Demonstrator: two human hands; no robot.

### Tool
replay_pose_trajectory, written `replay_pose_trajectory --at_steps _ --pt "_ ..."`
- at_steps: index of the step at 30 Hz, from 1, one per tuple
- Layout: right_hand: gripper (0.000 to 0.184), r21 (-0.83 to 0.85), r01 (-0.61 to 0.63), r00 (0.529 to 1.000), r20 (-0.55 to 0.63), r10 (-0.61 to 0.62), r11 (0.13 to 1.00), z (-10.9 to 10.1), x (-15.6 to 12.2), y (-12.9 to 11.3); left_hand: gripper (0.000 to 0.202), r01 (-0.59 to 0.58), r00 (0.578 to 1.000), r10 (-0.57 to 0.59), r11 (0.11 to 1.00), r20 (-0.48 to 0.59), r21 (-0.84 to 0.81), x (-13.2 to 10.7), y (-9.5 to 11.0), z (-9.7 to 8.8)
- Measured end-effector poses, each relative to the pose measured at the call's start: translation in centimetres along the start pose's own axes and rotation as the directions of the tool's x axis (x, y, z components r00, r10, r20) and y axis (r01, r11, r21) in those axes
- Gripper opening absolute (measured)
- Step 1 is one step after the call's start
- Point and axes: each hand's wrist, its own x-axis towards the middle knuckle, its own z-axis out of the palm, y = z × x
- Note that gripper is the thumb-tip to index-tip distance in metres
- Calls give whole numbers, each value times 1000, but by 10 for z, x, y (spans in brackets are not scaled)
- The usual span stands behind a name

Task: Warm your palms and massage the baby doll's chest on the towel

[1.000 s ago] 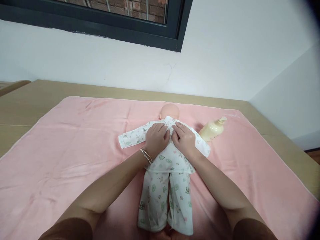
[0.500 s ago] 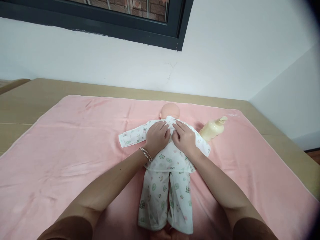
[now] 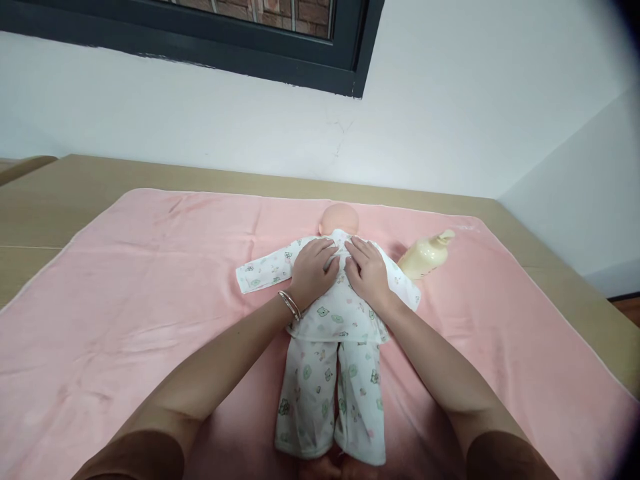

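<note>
A baby doll (image 3: 339, 219) in a white printed top (image 3: 340, 320) and matching trousers (image 3: 307, 393) lies flat, its head at the far end and its feet toward me. Its face does not show. My left hand (image 3: 314, 268) rests on the left side of the doll's upper body, fingers stretched out over the cloth. Mirroring it, my right hand (image 3: 369, 272) lies on the right side with its fingers extended. The two thumbs point toward each other, slightly apart. Just beyond the doll's right sleeve is a cream pump bottle (image 3: 425, 257).
A pink blanket (image 3: 150, 320) is spread beneath the doll over a wooden table (image 3: 120, 172). Behind the table rises a white wall (image 3: 250, 127) with a dark window frame (image 3: 345, 60). A curved wooden edge (image 3: 30, 167) shows at the far left.
Both hands stay on the doll's upper body, with hardly any movement. The whole view has shifted very slightly.
</note>
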Motion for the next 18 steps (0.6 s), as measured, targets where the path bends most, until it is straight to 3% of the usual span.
replay_pose_trajectory --at_steps 3,5,9,13,18 --pt "31 50 -31 984 -173 40 998 3 -7 -3 15 7 999 -5 999 -53 31 -2 4 -1" --pt "31 61 -83 975 -200 94 995 4 -9 -5 15 29 997 -26 998 -72 50 -2 6 -2" --pt "38 33 -165 984 -64 167 986 1 -4 -5 21 133 989 -128 988 -74 72 -2 7 -3" --pt "46 6 -157 982 107 156 988 -1 2 -2 30 184 982 -187 980 29 69 -1 3 -1" --pt "47 10 -165 977 136 162 986 0 3 1 31 144 988 -146 989 48 46 -1 1 0"
